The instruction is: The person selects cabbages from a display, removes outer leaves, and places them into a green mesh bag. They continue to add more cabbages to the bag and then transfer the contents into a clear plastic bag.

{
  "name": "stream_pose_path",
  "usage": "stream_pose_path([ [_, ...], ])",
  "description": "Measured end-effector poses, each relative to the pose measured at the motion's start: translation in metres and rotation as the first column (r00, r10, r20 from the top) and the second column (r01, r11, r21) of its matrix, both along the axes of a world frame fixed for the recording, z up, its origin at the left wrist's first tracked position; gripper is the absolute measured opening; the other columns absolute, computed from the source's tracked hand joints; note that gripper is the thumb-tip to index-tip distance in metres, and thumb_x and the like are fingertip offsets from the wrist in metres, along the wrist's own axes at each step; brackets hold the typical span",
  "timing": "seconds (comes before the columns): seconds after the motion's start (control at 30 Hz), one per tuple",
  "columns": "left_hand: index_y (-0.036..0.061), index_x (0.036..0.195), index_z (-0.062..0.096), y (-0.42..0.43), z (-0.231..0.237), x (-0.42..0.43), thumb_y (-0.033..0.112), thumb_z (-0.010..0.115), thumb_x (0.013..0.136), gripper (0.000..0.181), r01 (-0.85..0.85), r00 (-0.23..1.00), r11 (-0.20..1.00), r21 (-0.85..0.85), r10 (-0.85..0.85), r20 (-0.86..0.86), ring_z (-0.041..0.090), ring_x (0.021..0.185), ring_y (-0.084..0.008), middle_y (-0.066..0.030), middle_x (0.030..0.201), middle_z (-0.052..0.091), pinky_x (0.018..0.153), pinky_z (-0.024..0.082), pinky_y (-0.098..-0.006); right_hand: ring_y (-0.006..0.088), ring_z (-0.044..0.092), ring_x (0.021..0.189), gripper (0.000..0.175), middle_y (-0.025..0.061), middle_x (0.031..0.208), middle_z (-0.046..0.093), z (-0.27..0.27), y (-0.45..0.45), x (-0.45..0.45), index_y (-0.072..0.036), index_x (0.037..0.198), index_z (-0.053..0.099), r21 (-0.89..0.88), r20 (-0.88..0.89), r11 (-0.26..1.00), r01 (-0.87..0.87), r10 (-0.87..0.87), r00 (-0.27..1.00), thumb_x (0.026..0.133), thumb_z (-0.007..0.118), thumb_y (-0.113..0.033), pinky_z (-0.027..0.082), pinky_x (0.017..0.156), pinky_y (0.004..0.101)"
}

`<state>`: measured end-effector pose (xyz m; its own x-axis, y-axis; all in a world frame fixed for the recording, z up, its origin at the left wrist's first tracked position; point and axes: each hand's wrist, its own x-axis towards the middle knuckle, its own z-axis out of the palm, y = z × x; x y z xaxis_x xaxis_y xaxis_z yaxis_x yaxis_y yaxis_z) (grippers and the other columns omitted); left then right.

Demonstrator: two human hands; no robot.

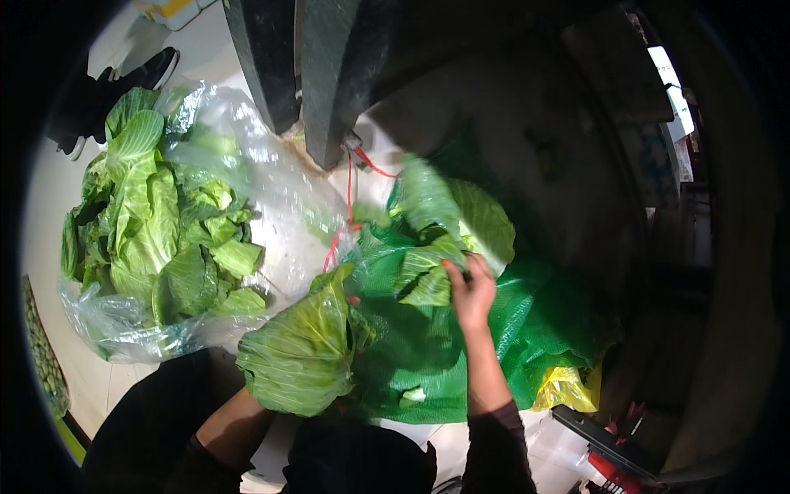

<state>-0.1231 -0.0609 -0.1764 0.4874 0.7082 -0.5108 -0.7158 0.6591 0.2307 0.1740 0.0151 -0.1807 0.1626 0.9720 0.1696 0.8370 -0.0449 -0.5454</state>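
My right hand (472,287) grips the edge of some loose cabbage leaves (432,265) above a green mesh sack (500,327) spread on the floor. At the lower centre sits a large leafy cabbage head (302,352); my left forearm (234,426) runs up to it, and the hand itself is hidden beneath or behind the cabbage. Beyond my right hand lies a broad outer leaf with a pale rib (490,222). To the left, a clear plastic bag (123,327) holds a heap of cabbage leaves (145,222). A small pale leaf scrap (413,395) rests on the mesh.
Dark metal-like legs (327,80) stand at the top centre, with red string (350,191) beside them. A black shoe (157,68) is at the upper left. At the lower right are a yellow plastic bag (568,389) and a black flat object (602,441).
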Motion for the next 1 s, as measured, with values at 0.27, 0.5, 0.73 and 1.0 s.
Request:
stream_pose_path([
  [0.27,0.0148,0.142,0.034,0.032,0.018,0.041,0.028,0.058,0.085,0.063,0.020,0.992,0.995,0.098,-0.008,-0.124,0.039,0.129,-0.0352,-0.0153,0.150,0.022,0.101,0.040,-0.0472,0.0155,0.054,0.095,0.017,0.0077,0.107,0.061,0.099,-0.067,0.028,0.001,0.098,0.065,0.159,-0.534,0.908,0.388,-0.251,0.807,0.083,0.067,-0.004,0.042,0.087,0.0292],
  [0.5,-0.0014,0.114,0.056,0.042,0.000,0.061,0.011,0.076,0.067,0.052,0.601,0.457,0.506,0.618,0.417,-0.786,0.041,0.127,-0.0344,-0.0215,0.144,0.033,0.101,0.039,-0.0401,0.0047,0.051,0.081,0.012,-0.0015,0.090,0.063,0.101,-0.085,0.010,-0.001,0.098,0.065,-0.195,-0.746,0.974,0.115,-0.223,0.628,0.086,0.067,-0.005,0.041,0.074,0.0197],
  [0.73,-0.0029,0.106,0.055,-0.026,-0.036,0.006,0.026,0.060,0.076,0.042,0.988,-0.142,0.050,-0.149,-0.134,-0.981,0.061,0.090,-0.0410,-0.0264,0.095,0.062,0.079,0.048,-0.0486,0.0243,0.053,0.112,0.037,0.0093,0.126,0.054,0.125,-0.094,0.117,-0.007,0.127,0.050,0.153,-0.950,0.866,0.476,-0.004,0.313,0.092,0.056,-0.019,0.044,0.098,0.0393],
  [1.0,-0.0039,0.106,0.055,-0.024,0.023,-0.006,0.026,0.060,0.077,0.042,0.980,-0.191,-0.022,-0.197,0.166,-0.967,0.060,0.082,-0.0440,-0.0285,0.102,0.058,0.074,0.049,-0.0472,0.0233,0.049,0.110,0.023,0.0118,0.126,0.049,-0.001,-0.028,0.056,-0.003,0.095,0.066,-0.300,-0.526,0.954,0.006,-0.171,0.833,0.075,0.075,-0.009,0.047,0.086,0.0363],
])
